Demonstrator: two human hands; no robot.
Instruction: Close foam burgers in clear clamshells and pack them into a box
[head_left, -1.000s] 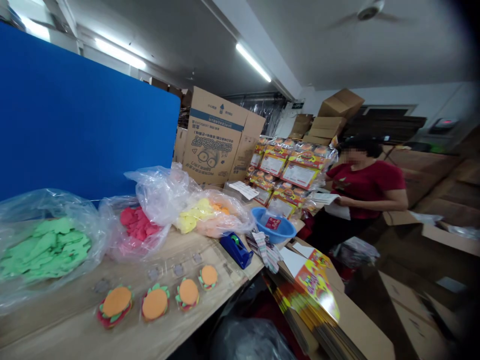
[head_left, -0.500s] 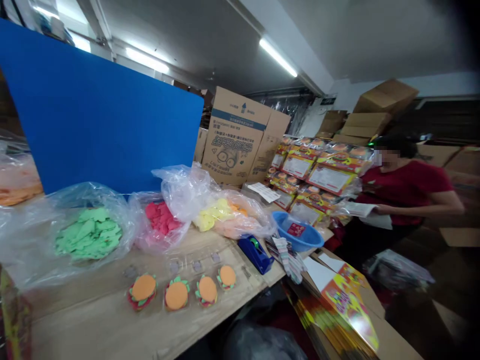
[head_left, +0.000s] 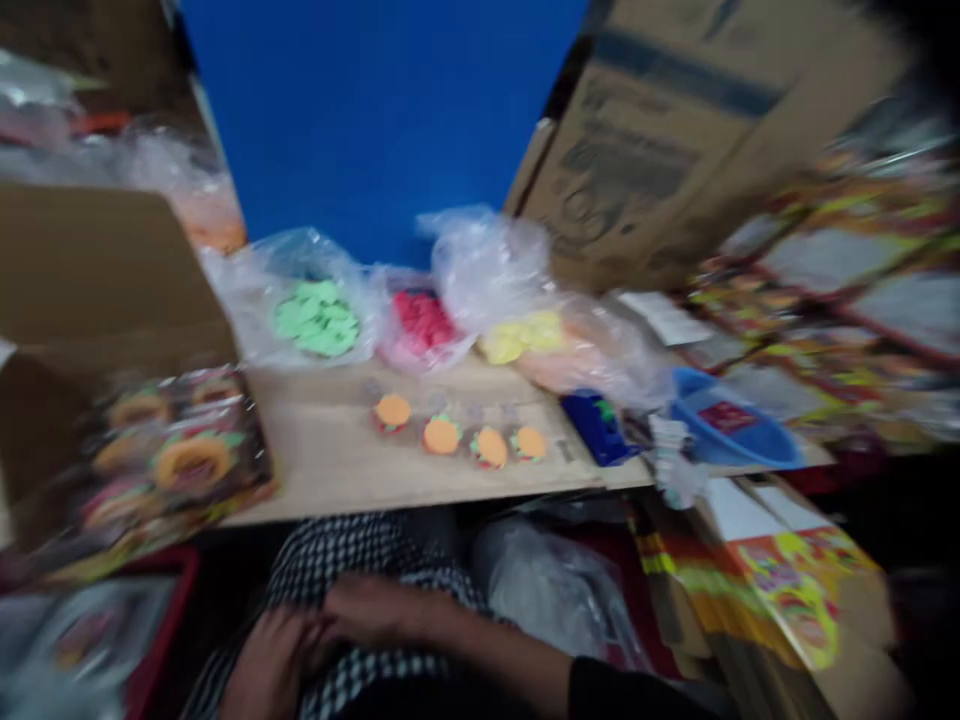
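Note:
My left hand [head_left: 266, 660] and my right hand [head_left: 367, 608] rest close together on my lap, over black-and-white checked cloth [head_left: 337, 550]. Both are smeared by motion, and I cannot make out anything in their fingers. On the table [head_left: 322, 465] above them, several toy burgers [head_left: 441, 435] with orange tops sit in a row in a clear plastic tray. Behind the row lie open plastic bags holding green pieces [head_left: 317, 318], red pieces [head_left: 425, 318] and yellow pieces [head_left: 523, 337].
An open carton [head_left: 112, 270] with packed burger sets stands at the left, above a red bin [head_left: 161, 640]. A blue tape dispenser [head_left: 598, 428] and a blue basin [head_left: 727, 425] are at the right. Printed cards [head_left: 795, 580] are stacked below. A blue board [head_left: 382, 120] rises behind.
My view has swung left and down. The person in red has left the picture; my hands, lap and the carton at the left have come into it. The burgers look unmoved.

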